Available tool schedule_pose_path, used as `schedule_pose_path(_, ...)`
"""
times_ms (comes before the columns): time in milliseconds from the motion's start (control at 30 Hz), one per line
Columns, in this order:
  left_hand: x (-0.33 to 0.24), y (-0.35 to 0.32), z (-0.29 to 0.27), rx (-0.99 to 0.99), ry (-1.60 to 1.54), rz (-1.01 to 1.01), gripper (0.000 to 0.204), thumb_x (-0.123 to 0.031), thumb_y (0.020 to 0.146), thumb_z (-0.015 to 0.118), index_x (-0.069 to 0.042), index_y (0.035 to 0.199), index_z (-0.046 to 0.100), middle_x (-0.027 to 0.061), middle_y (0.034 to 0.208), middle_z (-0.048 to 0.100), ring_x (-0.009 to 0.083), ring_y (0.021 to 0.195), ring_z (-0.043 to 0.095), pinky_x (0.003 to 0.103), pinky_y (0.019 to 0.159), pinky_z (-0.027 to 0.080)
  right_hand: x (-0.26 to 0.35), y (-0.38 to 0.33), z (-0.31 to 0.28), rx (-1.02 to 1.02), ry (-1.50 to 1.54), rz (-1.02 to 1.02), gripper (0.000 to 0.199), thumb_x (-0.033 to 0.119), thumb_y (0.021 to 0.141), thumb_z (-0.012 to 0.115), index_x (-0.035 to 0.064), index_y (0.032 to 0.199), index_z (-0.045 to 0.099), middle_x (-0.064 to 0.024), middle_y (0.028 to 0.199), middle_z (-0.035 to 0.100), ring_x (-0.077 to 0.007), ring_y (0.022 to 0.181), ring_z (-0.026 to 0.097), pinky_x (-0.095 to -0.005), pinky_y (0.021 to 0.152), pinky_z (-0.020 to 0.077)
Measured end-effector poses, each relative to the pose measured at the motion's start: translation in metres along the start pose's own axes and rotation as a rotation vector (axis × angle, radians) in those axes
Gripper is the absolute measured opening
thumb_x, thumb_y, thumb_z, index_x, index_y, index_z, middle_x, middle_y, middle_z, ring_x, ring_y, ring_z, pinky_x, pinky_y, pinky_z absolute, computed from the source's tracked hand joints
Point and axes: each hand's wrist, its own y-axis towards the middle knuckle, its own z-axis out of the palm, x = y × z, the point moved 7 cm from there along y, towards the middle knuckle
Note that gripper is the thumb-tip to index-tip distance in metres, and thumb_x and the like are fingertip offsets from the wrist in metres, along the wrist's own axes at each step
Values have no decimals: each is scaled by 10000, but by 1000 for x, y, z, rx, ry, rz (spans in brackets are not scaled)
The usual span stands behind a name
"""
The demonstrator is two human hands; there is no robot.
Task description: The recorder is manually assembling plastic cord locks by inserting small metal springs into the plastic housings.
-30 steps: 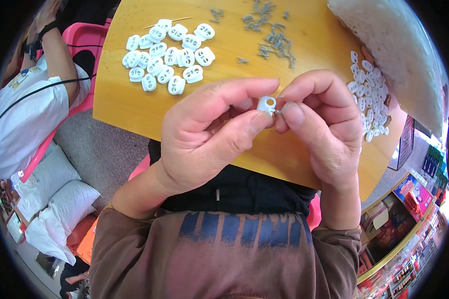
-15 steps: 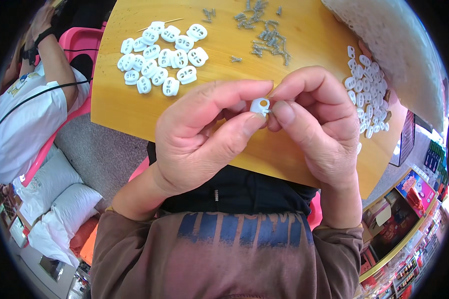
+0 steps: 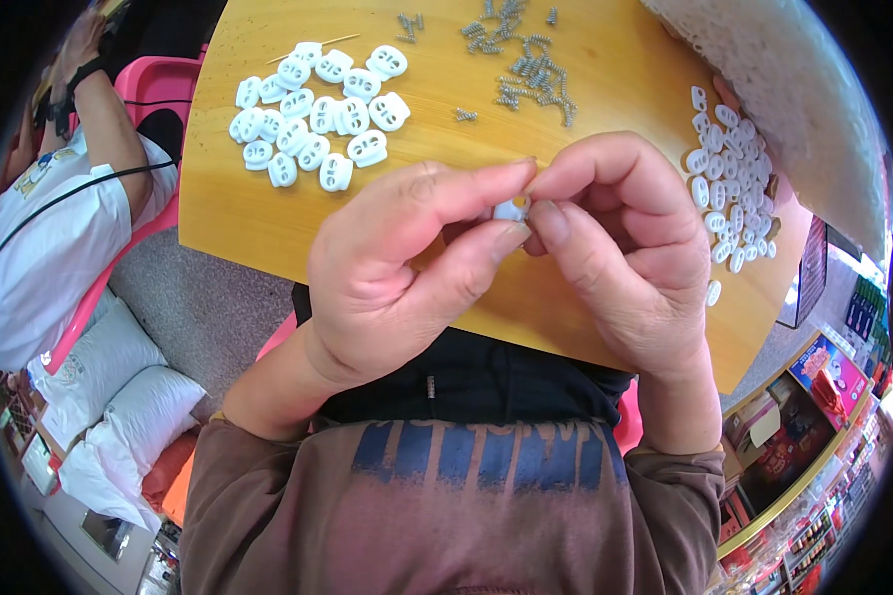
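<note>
Over the table's near edge, my left hand (image 3: 407, 268) pinches a small white plastic cord lock part (image 3: 508, 210) between thumb and index finger. A round hole shows in the part, and my fingertips cover most of it. My right hand (image 3: 625, 238) is closed against the right end of the part, its thumb and index finger pressed together. What sits between those right fingertips is hidden. Beyond my left hand lies a group of white two-hole cord locks (image 3: 352, 116). Metal springs (image 3: 536, 74) are piled farther back. Loose white oval cord lock pieces (image 3: 729, 178) lie to the right.
A single spring (image 3: 466, 115) lies apart on the wooden table (image 3: 437, 59). A thin stick (image 3: 313, 48) rests behind the cord locks. A large translucent bag (image 3: 774, 99) stands at the back right. Another person's arm (image 3: 114, 119) and a pink chair (image 3: 154, 79) are at the left.
The cord lock part has turned and sunk deeper between my fingertips, so less of it shows. My right fingers have closed in on it. The piles on the table look the same.
</note>
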Motion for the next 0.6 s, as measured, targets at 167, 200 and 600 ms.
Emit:
schedule_pose_path(167, 1, -1, 1, -24, -84, 29, 337, 60, 724, 549, 14, 1057, 532, 58, 736, 567, 109, 598, 518, 203, 550, 414, 1, 1, -1, -9, 54, -14, 132, -18, 792, 513, -2, 919, 478, -33, 829, 524, -70, 719, 508, -188, 658, 430)
schedule_pose_path(200, 1, -1, 0, -23, -84, 30, 337, 60, 724, 549, 14, 1057, 532, 58, 736, 567, 109, 598, 518, 203, 550, 414, 1, 1, -2, -21, 90, -20, 134, -18, 793, 511, -2, 922, 477, -34, 825, 524, -70, 719, 506, -190, 658, 429)
schedule_pose_path(600, 7, -1, 1, 11, -133, -34, 330, 37, 751, 550, 17, 1079, 519, 63, 784, 566, 89, 609, 522, 188, 550, 415, 1, 0, -2, -19, 78, 29, 150, 54, 824, 494, -3, 960, 467, -35, 822, 528, -74, 732, 494, -197, 675, 415)
